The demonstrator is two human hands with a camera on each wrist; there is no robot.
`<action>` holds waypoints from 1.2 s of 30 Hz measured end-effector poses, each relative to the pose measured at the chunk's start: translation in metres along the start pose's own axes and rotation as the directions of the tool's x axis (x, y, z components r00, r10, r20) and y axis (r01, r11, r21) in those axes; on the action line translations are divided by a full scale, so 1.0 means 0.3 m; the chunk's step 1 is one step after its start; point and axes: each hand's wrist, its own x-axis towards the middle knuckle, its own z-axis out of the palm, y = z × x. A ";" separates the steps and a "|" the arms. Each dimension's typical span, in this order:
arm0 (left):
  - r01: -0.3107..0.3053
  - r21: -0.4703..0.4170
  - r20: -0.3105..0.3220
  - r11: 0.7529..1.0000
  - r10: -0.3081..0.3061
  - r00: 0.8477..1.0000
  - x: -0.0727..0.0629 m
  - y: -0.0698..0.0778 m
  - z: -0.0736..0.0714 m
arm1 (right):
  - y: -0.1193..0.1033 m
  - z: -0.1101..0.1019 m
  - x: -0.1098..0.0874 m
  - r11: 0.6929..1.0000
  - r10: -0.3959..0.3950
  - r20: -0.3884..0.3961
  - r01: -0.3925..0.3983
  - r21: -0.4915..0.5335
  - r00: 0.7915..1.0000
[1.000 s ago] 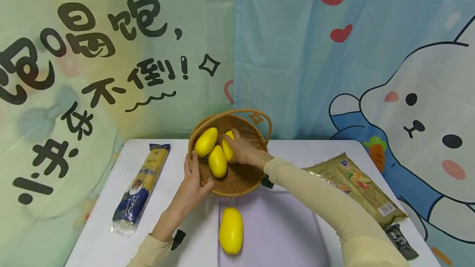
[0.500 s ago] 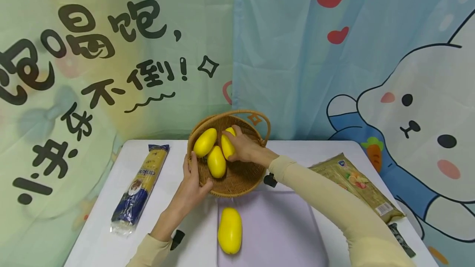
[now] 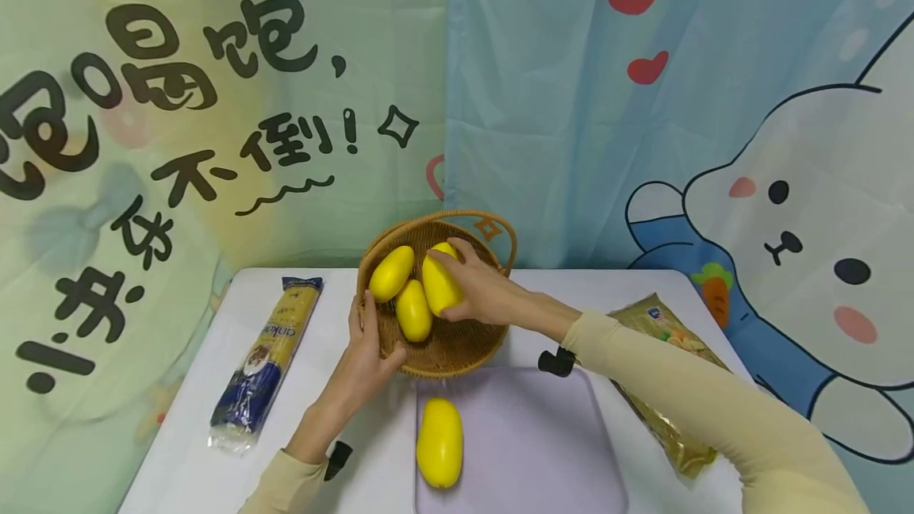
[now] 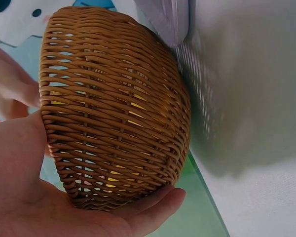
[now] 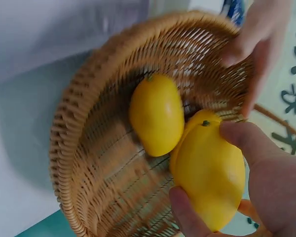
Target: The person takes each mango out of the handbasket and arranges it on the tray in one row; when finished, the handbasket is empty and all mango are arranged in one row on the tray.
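A wicker basket (image 3: 464, 347) with a hoop handle stands tilted toward me at the table's far side. My left hand (image 3: 366, 357) grips its left side, thumb at the front rim and fingers along the outer wall, as the left wrist view shows. Inside it lie two yellow mangoes, one at the upper left (image 3: 392, 274) and one lower (image 3: 414, 312). With thumb and fingers my right hand (image 3: 485, 290) holds a third mango (image 5: 209, 173), above the others in the basket. Another yellow oblong fruit (image 3: 439, 443) lies on the lavender tray (image 3: 531, 435) in front.
To the left on the white table (image 3: 186, 411) lies a long blue and gold pasta packet (image 3: 266, 363). A gold bag (image 3: 660, 324) sits at the right, partly under my right forearm. A printed curtain (image 3: 528, 101) hangs right behind the table.
My right hand has raised the mango slightly inside the basket, and its forearm has swung right, covering more of the gold bag and the small dark packet. The left hand stays on the basket.
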 end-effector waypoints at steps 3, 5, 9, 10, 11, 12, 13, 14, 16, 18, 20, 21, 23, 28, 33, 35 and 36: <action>-0.007 -0.001 -0.005 1.000 0.007 1.000 -0.001 -0.003 0.000 | -0.015 -0.015 -0.064 0.999 -0.021 -0.033 0.022 0.027 0.999; -0.008 -0.004 -0.005 1.000 0.008 1.000 0.001 -0.005 0.002 | -0.023 -0.023 -0.109 0.998 -0.041 -0.061 0.044 0.040 0.997; -0.009 -0.011 0.001 1.000 0.009 1.000 0.001 -0.007 0.002 | -0.039 -0.030 -0.206 0.996 -0.061 -0.107 0.067 0.056 0.992; -0.010 -0.017 0.001 1.000 0.010 1.000 0.001 -0.007 0.002 | -0.043 -0.030 -0.231 0.995 -0.065 -0.115 0.073 0.066 0.991; -0.011 -0.017 0.000 1.000 0.011 1.000 0.000 -0.007 0.001 | -0.046 -0.028 -0.256 0.994 -0.062 -0.117 0.072 0.081 0.991; -0.016 -0.017 -0.001 1.000 0.016 1.000 0.000 -0.006 0.000 | -0.049 -0.026 -0.280 0.993 -0.061 -0.122 0.072 0.093 0.991; -0.017 -0.017 -0.003 1.000 0.017 1.000 0.000 -0.006 0.000 | -0.052 -0.022 -0.304 0.992 -0.053 -0.123 0.066 0.110 0.991; -0.019 -0.016 -0.005 1.000 0.019 1.000 0.000 -0.006 0.000 | -0.053 -0.018 -0.327 0.990 -0.044 -0.121 0.060 0.130 0.992; -0.015 -0.018 -0.003 1.000 0.015 1.000 0.000 -0.005 0.000 | -0.055 -0.007 -0.371 0.985 -0.022 -0.109 0.040 0.165 0.994; -0.010 -0.018 0.004 1.000 0.010 1.000 -0.001 -0.005 0.000 | -0.056 0.006 -0.410 0.982 0.007 -0.098 0.012 0.190 0.995; -0.003 -0.024 0.010 1.000 0.003 1.000 -0.002 -0.004 -0.001 | -0.053 0.021 -0.444 0.978 0.027 -0.086 -0.009 0.207 0.996; -0.002 -0.026 0.010 1.000 0.002 1.000 -0.002 -0.004 -0.002 | -0.052 0.030 -0.459 0.977 0.033 -0.083 -0.014 0.211 0.996; -0.001 -0.023 0.008 1.000 0.001 1.000 -0.001 -0.005 -0.005 | -0.050 0.049 -0.482 0.975 0.041 -0.073 -0.024 0.222 0.997; 0.014 -0.021 0.012 1.000 -0.013 1.000 0.003 -0.007 -0.011 | -0.046 0.103 -0.527 0.963 0.055 -0.025 -0.046 0.265 0.998; 0.019 -0.026 0.020 0.999 -0.019 1.000 0.001 -0.006 -0.010 | -0.032 0.170 -0.556 0.942 0.067 0.054 -0.081 0.326 0.996; 0.021 -0.027 0.023 0.999 -0.020 1.000 -0.002 -0.006 -0.007 | -0.024 0.199 -0.564 0.934 0.072 0.086 -0.097 0.343 0.994; 0.022 -0.027 0.025 0.999 -0.021 0.999 -0.004 -0.006 -0.006 | -0.021 0.214 -0.567 0.931 0.069 0.096 -0.098 0.351 0.993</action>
